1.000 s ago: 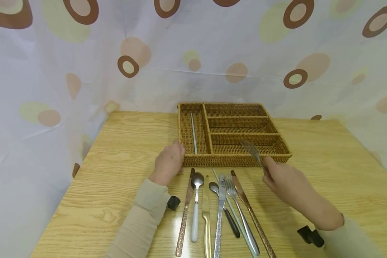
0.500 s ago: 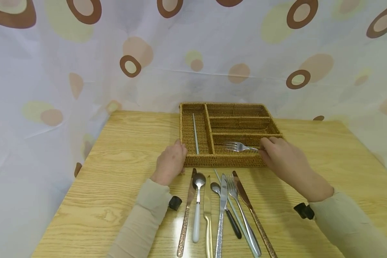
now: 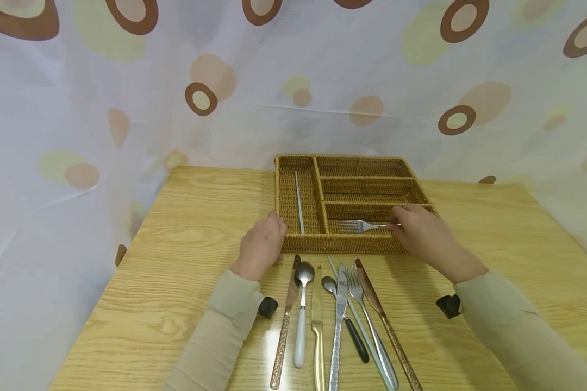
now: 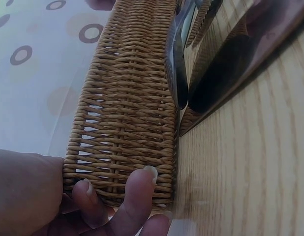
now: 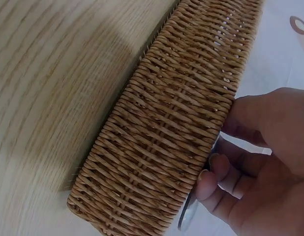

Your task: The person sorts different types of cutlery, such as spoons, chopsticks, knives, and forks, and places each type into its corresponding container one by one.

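A wicker cutlery tray (image 3: 342,244) with several compartments stands towards the back of the table. My left hand (image 3: 262,245) holds its front left corner; in the left wrist view, the fingertips (image 4: 142,184) curl against the woven wall. Over the front right compartment, my right hand (image 3: 420,229) pinches the handle end of a silver fork (image 3: 356,226). Its tines point left, inside that compartment. From the right wrist camera, the fork's handle end (image 5: 188,214) shows below the fingers, beside the tray's rim. One pale chopstick (image 3: 299,202) lies lengthwise in the left compartment.
Before the tray lie a copper knife (image 3: 281,342), a white-handled spoon (image 3: 300,326), a gold knife (image 3: 318,336), a silver knife (image 3: 338,326), a black-handled spoon (image 3: 356,341), a pale chopstick (image 3: 367,335), another fork (image 3: 376,331) and another copper knife (image 3: 396,340). A patterned curtain (image 3: 274,125) hangs behind.
My right hand has moved left and inward over the tray, bringing the fork from a tilt above the front rim down level into the front right compartment. My left hand stays at the corner.
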`<state>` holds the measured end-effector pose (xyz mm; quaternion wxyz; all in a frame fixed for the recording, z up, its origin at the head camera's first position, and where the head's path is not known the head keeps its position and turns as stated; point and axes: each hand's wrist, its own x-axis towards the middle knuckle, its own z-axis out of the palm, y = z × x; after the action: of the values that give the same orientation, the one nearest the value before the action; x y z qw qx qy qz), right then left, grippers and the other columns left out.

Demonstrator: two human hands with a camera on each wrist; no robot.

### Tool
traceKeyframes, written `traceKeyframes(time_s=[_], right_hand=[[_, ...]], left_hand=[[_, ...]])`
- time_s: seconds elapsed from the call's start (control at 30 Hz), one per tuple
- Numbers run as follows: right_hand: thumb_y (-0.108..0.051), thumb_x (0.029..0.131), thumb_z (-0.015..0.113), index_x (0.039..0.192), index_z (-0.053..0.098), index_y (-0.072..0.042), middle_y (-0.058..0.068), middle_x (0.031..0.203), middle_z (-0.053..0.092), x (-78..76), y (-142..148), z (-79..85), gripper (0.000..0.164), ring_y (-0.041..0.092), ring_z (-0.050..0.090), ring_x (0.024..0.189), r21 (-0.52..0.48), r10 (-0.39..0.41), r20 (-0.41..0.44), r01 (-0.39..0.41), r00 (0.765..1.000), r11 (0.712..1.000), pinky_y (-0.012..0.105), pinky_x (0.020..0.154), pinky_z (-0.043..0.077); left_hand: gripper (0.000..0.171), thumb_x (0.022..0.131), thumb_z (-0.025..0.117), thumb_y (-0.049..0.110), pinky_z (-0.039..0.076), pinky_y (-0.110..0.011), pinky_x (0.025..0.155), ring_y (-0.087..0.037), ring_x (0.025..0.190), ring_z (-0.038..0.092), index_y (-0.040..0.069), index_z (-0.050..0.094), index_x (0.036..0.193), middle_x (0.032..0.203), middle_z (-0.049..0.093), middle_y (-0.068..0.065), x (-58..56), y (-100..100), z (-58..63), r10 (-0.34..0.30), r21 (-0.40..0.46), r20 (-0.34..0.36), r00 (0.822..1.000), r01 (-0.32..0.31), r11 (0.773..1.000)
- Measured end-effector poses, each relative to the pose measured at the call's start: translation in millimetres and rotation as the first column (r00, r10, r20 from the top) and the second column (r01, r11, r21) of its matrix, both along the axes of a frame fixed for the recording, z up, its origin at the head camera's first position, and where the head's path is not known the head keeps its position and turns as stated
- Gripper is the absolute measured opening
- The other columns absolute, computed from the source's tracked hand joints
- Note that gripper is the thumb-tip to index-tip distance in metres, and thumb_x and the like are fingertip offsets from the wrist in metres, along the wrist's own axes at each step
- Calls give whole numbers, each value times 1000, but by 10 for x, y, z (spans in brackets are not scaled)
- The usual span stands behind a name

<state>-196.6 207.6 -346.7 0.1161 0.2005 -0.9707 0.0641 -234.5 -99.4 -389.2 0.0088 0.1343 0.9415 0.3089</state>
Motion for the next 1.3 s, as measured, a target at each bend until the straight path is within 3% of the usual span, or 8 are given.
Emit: traceKeyframes(time_s=[0.13,0.27,0.5,0.7,0.9,1.2,1.3], right_hand=[[-13,90,59,90,58,-7,3,77,59,-84,15,10,6,11,49,58,-38,-18,139,24,990,999,32,52,43],[-14,91,56,92,59,-6,3,78,59,-184,46,22,9,11,50,59,-71,-22,265,42,964,997,33,54,44],[-20,96,47,98,60,-5,4,79,59,-305,116,-21,19,16,48,60,-115,-33,469,98,883,988,34,56,42],[-22,99,39,92,59,-7,5,71,51,-326,173,-65,26,18,40,55,-130,-49,550,144,834,981,35,56,38],[-23,99,39,79,55,-8,3,61,42,-325,181,-90,30,16,35,50,-136,-47,558,147,828,980,33,52,36],[-26,99,41,87,62,-10,0,55,40,-317,197,-124,29,15,33,47,-148,-52,537,155,842,977,33,51,36],[-25,99,41,89,64,-9,1,57,42,-322,207,-141,29,15,34,47,-149,-45,508,139,860,979,34,53,37]], left_hand=[[41,102,26,28,41,-26,33,-12,39,50,-5,39,122,56,53,-5,-1,0,2,1,-3,-2,1000,-1,1000],[38,102,25,28,41,-26,33,-12,38,50,-4,42,116,55,53,-5,-3,-1,-5,3,-10,-12,1000,-3,1000],[35,102,27,26,40,-27,33,-12,38,49,-3,45,110,54,53,-4,10,-1,-4,1,-2,-41,999,-2,1000],[29,102,27,25,40,-27,33,-11,38,49,2,46,97,55,52,-5,16,1,12,-11,15,-45,999,11,1000],[34,102,26,26,41,-27,33,-12,38,50,-2,45,107,54,53,-5,11,4,11,-1,12,-23,1000,1,1000],[33,102,26,26,42,-30,36,-12,40,51,0,43,112,55,54,-5,0,7,-19,17,14,5,1000,-17,1000],[35,102,26,26,42,-30,36,-13,40,51,-1,43,115,56,54,-5,-5,8,-19,16,18,5,1000,-17,1000]])
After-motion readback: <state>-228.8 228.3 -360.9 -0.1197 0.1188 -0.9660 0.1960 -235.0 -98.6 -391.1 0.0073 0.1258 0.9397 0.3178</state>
